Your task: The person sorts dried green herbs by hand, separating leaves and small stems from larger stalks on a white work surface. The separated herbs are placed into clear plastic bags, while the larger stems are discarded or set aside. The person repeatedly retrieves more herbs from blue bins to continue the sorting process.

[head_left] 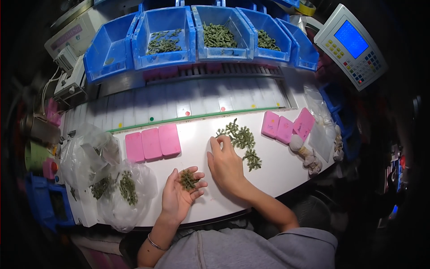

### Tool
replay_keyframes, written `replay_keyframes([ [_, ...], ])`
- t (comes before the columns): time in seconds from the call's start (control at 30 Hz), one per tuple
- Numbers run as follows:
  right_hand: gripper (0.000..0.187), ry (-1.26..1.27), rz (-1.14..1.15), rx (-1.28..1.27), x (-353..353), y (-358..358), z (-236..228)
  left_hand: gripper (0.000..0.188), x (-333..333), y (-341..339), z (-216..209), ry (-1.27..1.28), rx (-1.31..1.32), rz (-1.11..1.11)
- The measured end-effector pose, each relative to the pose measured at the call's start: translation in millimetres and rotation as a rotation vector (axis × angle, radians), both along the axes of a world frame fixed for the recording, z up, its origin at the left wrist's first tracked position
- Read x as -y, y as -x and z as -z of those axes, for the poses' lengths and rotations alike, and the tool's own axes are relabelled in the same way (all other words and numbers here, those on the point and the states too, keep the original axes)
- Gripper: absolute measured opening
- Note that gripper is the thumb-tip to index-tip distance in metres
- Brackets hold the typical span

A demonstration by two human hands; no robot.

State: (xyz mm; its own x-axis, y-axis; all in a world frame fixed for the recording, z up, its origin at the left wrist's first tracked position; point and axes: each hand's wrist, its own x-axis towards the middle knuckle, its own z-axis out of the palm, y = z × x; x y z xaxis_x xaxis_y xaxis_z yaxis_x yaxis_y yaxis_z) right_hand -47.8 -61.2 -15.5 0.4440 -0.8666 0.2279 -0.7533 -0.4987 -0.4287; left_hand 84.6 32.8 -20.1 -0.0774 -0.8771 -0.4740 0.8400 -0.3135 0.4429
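My left hand (pixel 178 201) is turned palm up near the front edge of the white table. Its fingers curl loosely around a small clump of dried green, curly plant pieces (pixel 189 179). To its right, my right hand (pixel 226 167) reaches forward, palm down, with bent fingers. Those fingertips touch the table at the left side of a loose pile of the same dried green pieces (pixel 242 136). The fingers are drawn together, and whatever may be between them is hidden. A few pieces trail from the pile toward the front.
Blue bins (pixel 164 57) line the back, several holding green pieces. Pink blocks (pixel 152 142) stand left, more pink blocks (pixel 285 129) right. Clear plastic bags (pixel 142 181) with green pieces lie left; a bundled cloth (pixel 306 156) lies right. A digital display panel (pixel 351 47) stands back right.
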Motion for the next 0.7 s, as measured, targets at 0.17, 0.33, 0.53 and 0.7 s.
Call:
replay_keyframes([
  [0.17, 0.027, 0.026, -0.049, 0.069, -22.2, 18.0, 7.4, 0.048, -2.6, 0.0, 0.8, -0.018, -0.005, 0.008],
  [0.33, 0.022, 0.044, -0.065, 0.164, -33.8, 31.4, 5.3, 0.046, -1.6, 3.2, -6.2, -0.071, -0.002, -0.013],
  [0.53, 0.013, 0.044, 0.199, 0.17, -14.2, 40.8, 13.4, 0.045, -2.2, 4.8, -5.0, -0.067, 0.008, -0.011],
  [0.7, 0.013, 0.061, 0.322, 0.069, -7.5, 33.2, 17.0, 0.046, -3.8, 5.9, 0.6, -0.007, -0.032, 0.031],
])
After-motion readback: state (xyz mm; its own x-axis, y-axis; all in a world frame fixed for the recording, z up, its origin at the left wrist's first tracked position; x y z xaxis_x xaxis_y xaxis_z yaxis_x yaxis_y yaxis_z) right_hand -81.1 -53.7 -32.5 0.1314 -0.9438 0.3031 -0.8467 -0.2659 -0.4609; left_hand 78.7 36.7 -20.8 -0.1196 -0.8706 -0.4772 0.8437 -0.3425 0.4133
